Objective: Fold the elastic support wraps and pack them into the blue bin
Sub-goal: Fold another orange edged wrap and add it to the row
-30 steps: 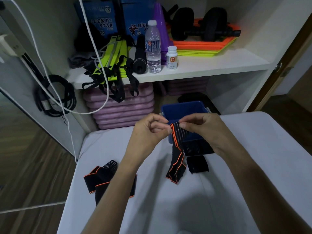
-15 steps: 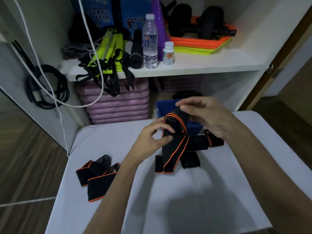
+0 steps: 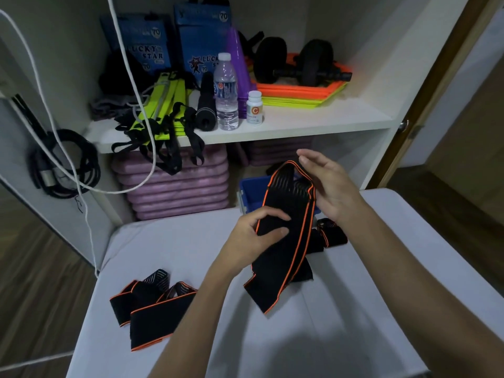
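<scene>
While the left hand [image 3: 249, 238] pinches one black, orange-edged wrap [image 3: 283, 241] above the white table [image 3: 354, 309] before the blue bin [image 3: 249, 193], the right hand [image 3: 327, 186] supports its folded top with fingers spread, and seemingly two more wraps [image 3: 152, 309] lie left.

Black wrap [image 3: 283, 236] edged in orange, ribbed grey at its fold — blue bin [image 3: 249, 192] — white table [image 3: 354, 309].

Two wraps [image 3: 152, 309] lie on the table [image 3: 327, 336], bin [image 3: 246, 196] behind.
</scene>
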